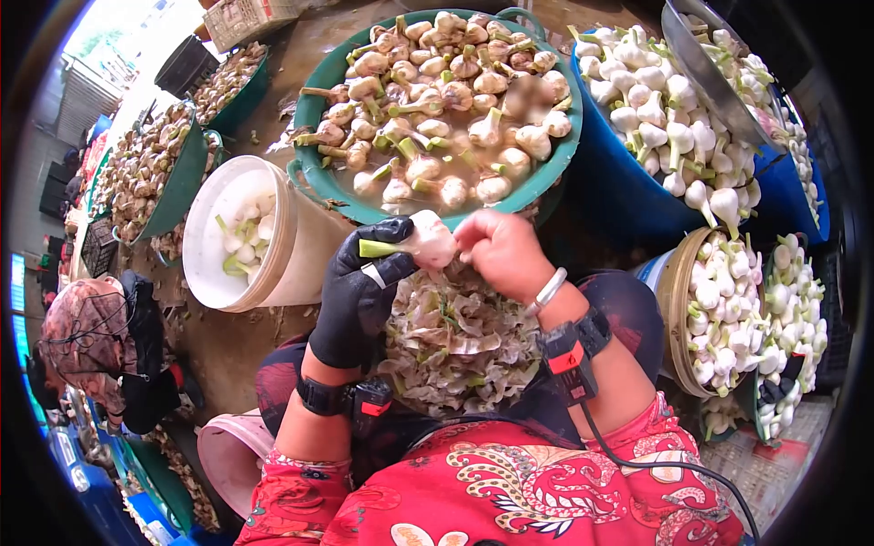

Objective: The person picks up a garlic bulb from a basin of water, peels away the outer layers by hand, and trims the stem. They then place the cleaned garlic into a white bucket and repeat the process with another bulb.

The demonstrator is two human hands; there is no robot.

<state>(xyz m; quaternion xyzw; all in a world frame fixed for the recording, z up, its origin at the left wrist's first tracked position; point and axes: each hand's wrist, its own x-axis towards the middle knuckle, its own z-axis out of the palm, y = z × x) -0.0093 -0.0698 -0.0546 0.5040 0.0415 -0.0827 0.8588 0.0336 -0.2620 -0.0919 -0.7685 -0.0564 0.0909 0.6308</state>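
My left hand, in a black glove, is closed around a garlic bulb with a short green stem pointing left. The fingers of my right hand, which is bare, are pinched together at the bulb's right side; whether skin is between them I cannot make out. Below both hands lies a heap of peeled garlic skins in my lap. Just beyond them stands a green tub of murky water with many unpeeled garlic bulbs in it.
A white bucket with some peeled bulbs stands at the left. On the right are a blue barrel and a tilted bucket, both full of clean garlic. Another person sits at the far left near green tubs of garlic.
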